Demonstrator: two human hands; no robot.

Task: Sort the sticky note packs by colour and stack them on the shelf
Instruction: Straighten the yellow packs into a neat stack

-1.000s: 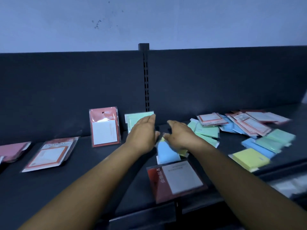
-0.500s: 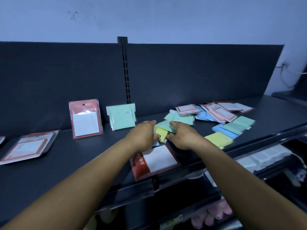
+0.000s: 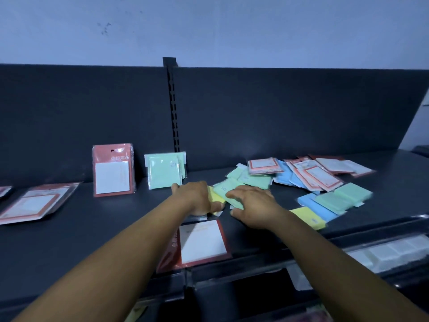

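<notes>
Green pack (image 3: 228,190) under right hand (image 3: 253,205); left hand (image 3: 196,197) grip on yellow pack (image 3: 216,196).

Both my bare forearms reach forward and converge toward the middle. My left hand (image 3: 196,198) is knuckles up, fingers curled down and closed on a yellow pack (image 3: 216,196). My right hand (image 3: 251,205) sits just beside it, palm down, fingers clamped over a green pack (image 3: 226,188).

A pale wall (image 3: 232,29) rose behind the dark back panel (image 3: 278,117), carrying a few small dark marks above the panel's left half. A slotted upright post (image 3: 173,105) split the panel near its middle, and light was dim throughout.
</notes>
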